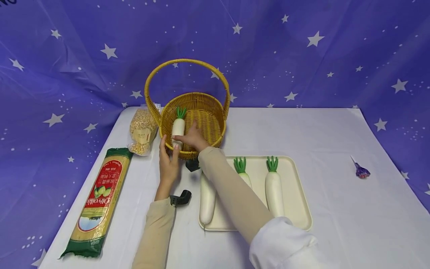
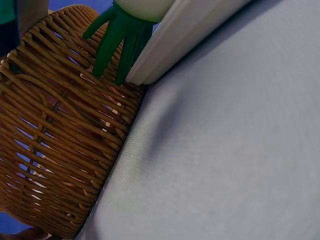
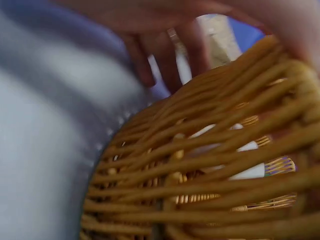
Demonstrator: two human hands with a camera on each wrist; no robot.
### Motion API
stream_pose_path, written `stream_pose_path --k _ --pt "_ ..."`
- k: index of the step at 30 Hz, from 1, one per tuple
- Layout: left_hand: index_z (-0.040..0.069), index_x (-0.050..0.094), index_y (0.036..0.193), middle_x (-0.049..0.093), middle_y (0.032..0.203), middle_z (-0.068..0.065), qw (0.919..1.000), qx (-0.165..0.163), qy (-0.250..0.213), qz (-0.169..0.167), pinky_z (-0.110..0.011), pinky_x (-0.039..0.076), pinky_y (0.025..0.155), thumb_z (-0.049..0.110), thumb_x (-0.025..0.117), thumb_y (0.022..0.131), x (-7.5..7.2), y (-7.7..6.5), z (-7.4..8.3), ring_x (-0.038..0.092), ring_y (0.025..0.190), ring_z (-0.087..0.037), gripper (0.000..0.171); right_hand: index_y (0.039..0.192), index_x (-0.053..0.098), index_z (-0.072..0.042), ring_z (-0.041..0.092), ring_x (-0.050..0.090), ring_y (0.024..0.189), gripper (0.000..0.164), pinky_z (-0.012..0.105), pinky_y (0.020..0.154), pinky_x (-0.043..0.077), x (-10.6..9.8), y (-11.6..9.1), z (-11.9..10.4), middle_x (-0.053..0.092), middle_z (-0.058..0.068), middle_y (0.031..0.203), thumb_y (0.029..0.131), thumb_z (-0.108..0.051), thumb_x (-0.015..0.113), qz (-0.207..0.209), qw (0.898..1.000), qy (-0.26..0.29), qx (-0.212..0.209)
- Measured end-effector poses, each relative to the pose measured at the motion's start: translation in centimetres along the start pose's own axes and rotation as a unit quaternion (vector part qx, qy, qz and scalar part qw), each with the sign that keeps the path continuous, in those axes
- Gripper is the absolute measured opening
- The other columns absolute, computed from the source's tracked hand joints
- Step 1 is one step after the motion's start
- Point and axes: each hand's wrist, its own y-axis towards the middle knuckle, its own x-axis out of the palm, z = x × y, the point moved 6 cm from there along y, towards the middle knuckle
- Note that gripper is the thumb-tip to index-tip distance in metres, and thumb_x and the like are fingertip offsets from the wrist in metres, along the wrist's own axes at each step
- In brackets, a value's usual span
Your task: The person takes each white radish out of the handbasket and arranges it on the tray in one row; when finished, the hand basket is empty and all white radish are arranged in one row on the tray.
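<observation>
A wicker basket (image 1: 220, 129) with a tall arched handle stands at the back of the table. Inside it, against the left side, lies a white radish (image 1: 178, 127) with green leaf stubs. My right hand (image 1: 195, 137) reaches over the front rim, its thumb across the radish's lower part and its other fingers pointing into the basket. Outside the front left wall, my left hand (image 1: 169, 166) rests with straight fingers and thumb spread at the rim. Its fingers (image 3: 165, 57) also show beside the wickerwork in the right wrist view.
A cream tray (image 1: 299, 194) with several radishes, one (image 1: 274, 192) on its right side, lies in front of the basket, partly behind my right arm. To the left are a bag of corn kernels (image 1: 142, 129) and a spaghetti packet (image 1: 102, 198). A purple-wrapped lollipop (image 1: 362, 171) lies far right.
</observation>
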Motion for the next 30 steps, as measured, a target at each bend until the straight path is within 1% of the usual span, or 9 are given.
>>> stream_pose_path --k 6,10,14,18,21,23,26,28,30 --pt "0.025 0.017 0.145 0.018 0.150 -0.002 1.0000 0.002 -0.009 -0.001 -0.044 0.027 0.108 0.040 0.042 0.094 0.1 0.0 -0.2 0.027 0.135 -0.024 0.059 0.146 -0.009 -0.011 0.041 0.041 0.123 0.113 0.047 0.096 0.041 0.4 -0.1 -0.4 0.022 0.031 0.142 0.073 -0.045 0.071 -0.009 0.991 -0.131 -0.023" --pt "0.025 0.018 0.145 0.020 0.150 -0.003 1.0000 0.006 -0.007 0.001 -0.045 0.029 0.106 0.041 0.043 0.094 0.1 0.0 -0.3 0.030 0.133 -0.025 0.059 0.145 -0.012 -0.010 0.039 0.042 0.122 0.111 0.046 0.094 0.043 0.7 -0.1 -0.7 0.029 0.030 0.139 0.076 -0.039 0.070 -0.030 0.984 -0.168 -0.044" --pt "0.026 0.018 0.145 0.019 0.150 -0.003 1.0000 0.005 -0.005 0.002 -0.045 0.029 0.107 0.042 0.042 0.094 0.1 0.0 -0.2 0.029 0.134 -0.025 0.059 0.146 -0.007 -0.012 0.033 0.052 0.112 0.102 0.039 0.088 0.047 0.9 -0.1 -1.2 0.045 0.025 0.129 0.079 -0.026 0.069 -0.054 0.983 -0.151 -0.084" --pt "0.024 0.018 0.145 0.020 0.150 -0.003 1.0000 0.004 -0.004 0.004 -0.045 0.029 0.107 0.040 0.043 0.094 0.0 0.0 -0.3 0.028 0.134 -0.026 0.059 0.147 0.006 -0.021 0.025 0.058 0.088 0.091 0.027 0.065 0.048 1.2 -0.1 -1.4 0.056 0.021 0.117 0.079 -0.014 0.066 -0.079 0.984 -0.121 -0.105" --pt "0.023 0.018 0.145 0.020 0.149 -0.004 1.0000 0.005 -0.006 0.002 -0.045 0.029 0.106 0.040 0.043 0.094 0.0 0.0 -0.4 0.030 0.133 -0.026 0.060 0.146 0.015 -0.027 0.022 0.055 0.072 0.086 0.023 0.051 0.042 1.3 0.0 -1.2 0.055 0.021 0.120 0.078 -0.005 0.063 -0.098 0.987 -0.077 -0.100" --pt "0.024 0.017 0.145 0.020 0.149 -0.005 0.9999 0.005 -0.009 0.001 -0.044 0.030 0.105 0.041 0.043 0.094 0.0 0.0 -0.4 0.031 0.132 -0.025 0.060 0.145 0.020 -0.027 0.022 0.053 0.067 0.084 0.022 0.048 0.041 1.4 0.1 -1.0 0.052 0.021 0.124 0.077 -0.001 0.061 -0.109 0.988 -0.054 -0.096" --pt "0.025 0.017 0.145 0.020 0.149 -0.004 0.9999 0.006 -0.012 0.000 -0.044 0.030 0.105 0.041 0.043 0.094 0.0 0.0 -0.3 0.032 0.132 -0.025 0.059 0.144 0.025 -0.024 0.021 0.053 0.071 0.080 0.021 0.050 0.041 1.4 0.4 -0.8 0.049 0.021 0.128 0.077 0.001 0.059 -0.116 0.987 -0.050 -0.097" --pt "0.028 0.017 0.144 0.020 0.149 -0.004 0.9999 0.005 -0.010 0.001 -0.044 0.030 0.105 0.041 0.043 0.094 0.0 0.0 -0.2 0.031 0.132 -0.025 0.058 0.143 0.028 -0.021 0.022 0.053 0.080 0.075 0.020 0.054 0.042 1.3 0.5 -0.8 0.048 0.019 0.129 0.078 -0.001 0.059 -0.120 0.985 -0.066 -0.101" --pt "0.028 0.017 0.144 0.019 0.150 -0.003 1.0000 0.005 -0.007 0.000 -0.043 0.030 0.106 0.040 0.042 0.094 0.1 0.0 -0.3 0.030 0.133 -0.025 0.058 0.143 0.029 -0.019 0.023 0.052 0.087 0.073 0.020 0.057 0.042 1.3 0.5 -0.8 0.047 0.017 0.132 0.079 -0.004 0.059 -0.128 0.985 -0.055 -0.098"
